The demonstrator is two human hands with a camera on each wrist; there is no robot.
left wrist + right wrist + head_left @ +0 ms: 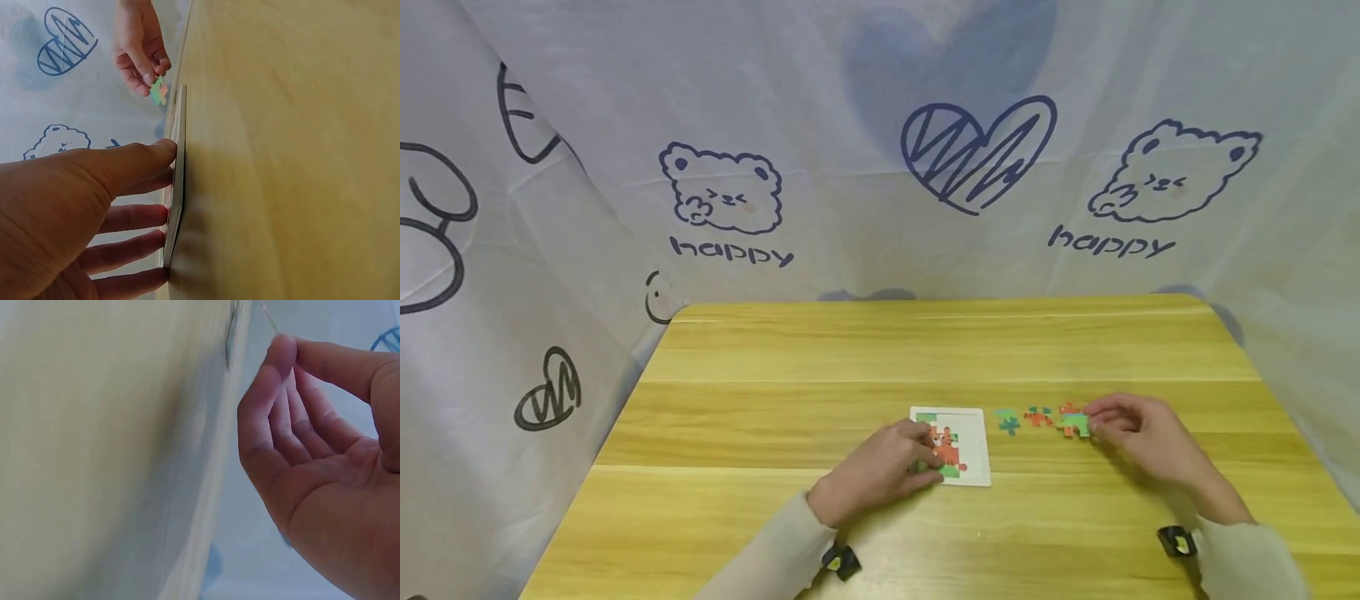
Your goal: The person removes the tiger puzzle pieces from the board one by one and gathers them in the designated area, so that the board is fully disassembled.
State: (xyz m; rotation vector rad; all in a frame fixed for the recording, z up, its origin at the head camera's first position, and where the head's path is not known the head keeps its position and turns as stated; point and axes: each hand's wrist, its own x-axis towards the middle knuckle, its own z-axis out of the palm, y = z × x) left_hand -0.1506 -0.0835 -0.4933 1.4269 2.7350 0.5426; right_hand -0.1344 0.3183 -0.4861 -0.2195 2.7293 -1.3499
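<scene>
A white puzzle tray (976,454) lies on the table, with several orange and green pieces fitted in its left part. My left hand (883,462) rests on it, fingertips touching the pieces near its left side and hiding some of them. In the left wrist view those fingers (134,217) look fairly straight against the tray. Between thumb and fingertips, my right hand (1157,437) pinches a green and orange puzzle piece (157,92), raised off the table in the right wrist view. Whether another orange piece lies under it I cannot tell.
Between the tray and my right hand lie a green puzzle piece (1008,422) and an orange one (1038,417). The wooden table (820,350) ends at a printed cloth (850,217) hanging behind it and at the sides.
</scene>
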